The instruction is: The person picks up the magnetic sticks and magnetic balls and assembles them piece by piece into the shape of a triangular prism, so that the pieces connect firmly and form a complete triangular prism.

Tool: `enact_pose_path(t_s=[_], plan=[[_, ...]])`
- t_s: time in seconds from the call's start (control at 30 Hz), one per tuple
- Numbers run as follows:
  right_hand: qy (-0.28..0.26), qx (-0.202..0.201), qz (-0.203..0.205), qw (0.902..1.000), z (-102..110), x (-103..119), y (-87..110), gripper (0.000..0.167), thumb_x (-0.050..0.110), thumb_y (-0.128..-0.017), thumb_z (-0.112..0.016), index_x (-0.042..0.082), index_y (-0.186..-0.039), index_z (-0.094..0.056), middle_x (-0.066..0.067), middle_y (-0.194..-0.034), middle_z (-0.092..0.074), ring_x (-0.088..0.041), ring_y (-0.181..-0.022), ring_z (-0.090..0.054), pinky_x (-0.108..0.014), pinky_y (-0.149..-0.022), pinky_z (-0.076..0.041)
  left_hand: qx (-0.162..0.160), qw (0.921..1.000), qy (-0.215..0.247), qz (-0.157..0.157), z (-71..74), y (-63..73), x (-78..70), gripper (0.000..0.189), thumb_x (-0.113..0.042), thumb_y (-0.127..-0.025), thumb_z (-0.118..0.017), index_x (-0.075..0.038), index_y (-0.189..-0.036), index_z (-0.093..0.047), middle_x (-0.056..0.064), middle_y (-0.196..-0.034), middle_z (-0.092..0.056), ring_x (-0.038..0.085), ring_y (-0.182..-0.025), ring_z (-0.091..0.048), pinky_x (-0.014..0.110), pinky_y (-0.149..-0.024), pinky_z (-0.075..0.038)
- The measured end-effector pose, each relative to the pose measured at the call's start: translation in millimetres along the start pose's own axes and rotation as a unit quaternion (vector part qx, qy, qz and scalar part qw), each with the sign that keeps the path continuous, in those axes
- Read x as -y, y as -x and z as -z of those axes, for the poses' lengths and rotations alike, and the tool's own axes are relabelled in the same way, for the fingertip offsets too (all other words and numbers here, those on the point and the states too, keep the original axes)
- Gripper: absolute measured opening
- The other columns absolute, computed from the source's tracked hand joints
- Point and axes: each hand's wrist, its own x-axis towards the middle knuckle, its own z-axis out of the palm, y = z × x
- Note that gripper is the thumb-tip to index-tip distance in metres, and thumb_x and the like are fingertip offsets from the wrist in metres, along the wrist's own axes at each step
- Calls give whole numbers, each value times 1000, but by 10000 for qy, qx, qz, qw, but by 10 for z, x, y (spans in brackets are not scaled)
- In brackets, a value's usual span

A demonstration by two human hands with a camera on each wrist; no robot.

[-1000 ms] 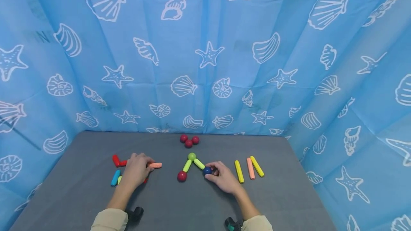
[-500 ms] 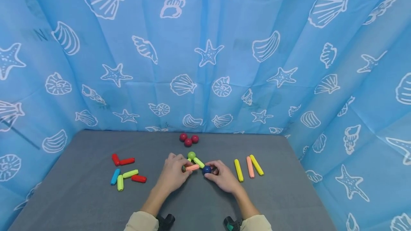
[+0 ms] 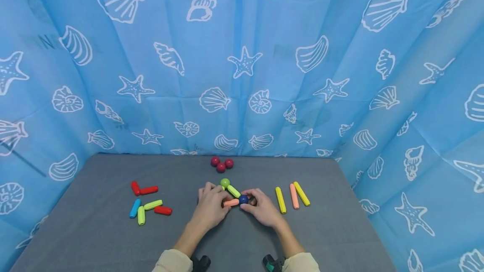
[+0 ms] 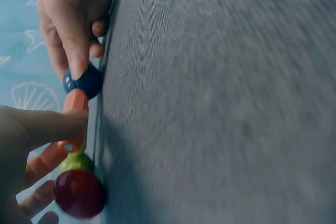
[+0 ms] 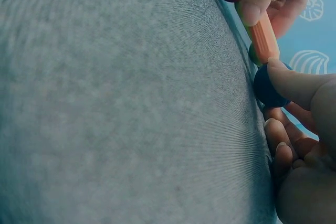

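Observation:
My left hand [image 3: 210,205] pinches a short orange stick [image 3: 231,202] between thumb and fingers. The stick's far end meets a dark blue ball [image 3: 243,199]. Around that ball the thumb and fingers of my right hand [image 3: 263,210] are closed. A light green stick [image 3: 234,191] runs from the blue ball up to a green ball [image 3: 225,183]. In the left wrist view a dark red ball [image 4: 80,193] sits below the orange stick; my left hand hides it in the head view. A second light green stick is mostly hidden behind that hand.
Several short sticks lie to the left, including red [image 3: 149,190], blue [image 3: 135,208] and light green [image 3: 141,215] ones. On the right are longer yellow [image 3: 280,200] and orange [image 3: 294,196] sticks. Three dark red balls [image 3: 221,167] sit at the back of the grey table [image 3: 332,238].
My left hand has lifted the orange stick from the left pile and carried it right, bringing its end to the blue ball. My right hand has stayed on that ball.

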Motion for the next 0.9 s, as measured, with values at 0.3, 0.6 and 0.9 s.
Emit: enact_pose_path(t_s=[0.3,0.6,0.9], plan=[[27,-18,-84,10000,-13,30,4,37,32,-95,-73,17,-128,-66,-2,-110,-59,-13,-91,-53,-22,-75,-44,164,9894,1029,1008,149,180,212,51,-16,-75,-92,-20,-121,-69,-1,-115,-62,18,-106,-51,41,-90,-53],[20,-38,-29,10000,-30,5,2,35,32,-94,-75,18,-125,-66,-2,-108,-59,-14,-91,-53,-22,-75,-44,229,9796,1531,1283,126,230,280,36,-14,-79,-88,-16,-111,-73,-2,-102,-65,11,-89,-59,33,-76,-55],[82,-84,29,9999,-27,4,2,37,33,-94,-75,17,-126,-66,-3,-108,-59,-14,-90,-52,-22,-74,-43,260,9705,1773,1612,83,203,227,37,-19,-80,-87,-16,-114,-74,-1,-101,-68,9,-86,-61,32,-78,-59]])
